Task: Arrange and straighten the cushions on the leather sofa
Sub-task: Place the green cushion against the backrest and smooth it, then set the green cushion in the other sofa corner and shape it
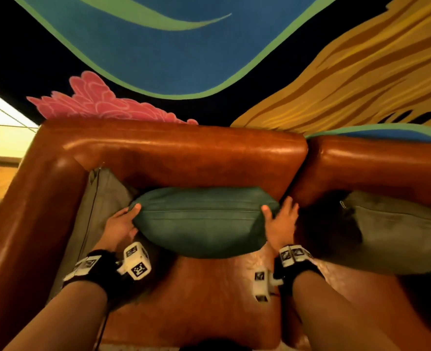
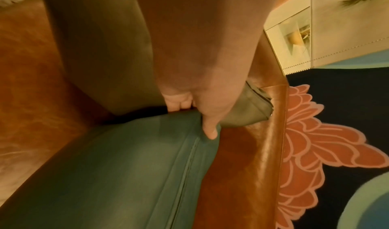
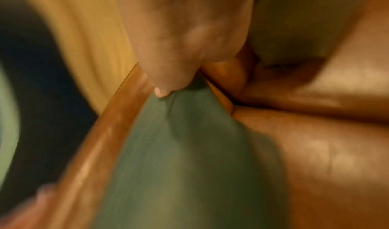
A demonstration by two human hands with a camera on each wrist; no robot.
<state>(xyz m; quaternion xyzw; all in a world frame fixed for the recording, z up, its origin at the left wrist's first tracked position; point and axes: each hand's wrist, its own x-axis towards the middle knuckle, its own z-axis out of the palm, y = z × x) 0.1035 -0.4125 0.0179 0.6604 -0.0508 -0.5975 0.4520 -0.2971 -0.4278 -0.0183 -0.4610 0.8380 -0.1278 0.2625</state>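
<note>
A teal leather cushion [image 1: 201, 219] stands on the seat of the brown leather sofa [image 1: 184, 150], leaning on the backrest. My left hand [image 1: 122, 225] grips its left end, thumb on top and fingers curled underneath; the left wrist view shows the thumb [image 2: 210, 129] pressed into the cushion [image 2: 126, 174] by the seam. My right hand [image 1: 282, 221] holds the right corner between thumb and fingers. In the blurred right wrist view the thumb [image 3: 162, 91] dents the cushion [image 3: 179, 157]. A grey cushion [image 1: 103, 193] sits in the left corner, and another grey cushion [image 1: 399, 231] lies at the right.
The sofa's left arm [image 1: 32, 211] bounds the seat on that side. A second sofa section [image 1: 386, 160] adjoins at the right. Behind the backrest lies a rug [image 1: 173, 59] patterned in blue, green, pink and yellow. Pale floor [image 1: 1, 138] shows at far left.
</note>
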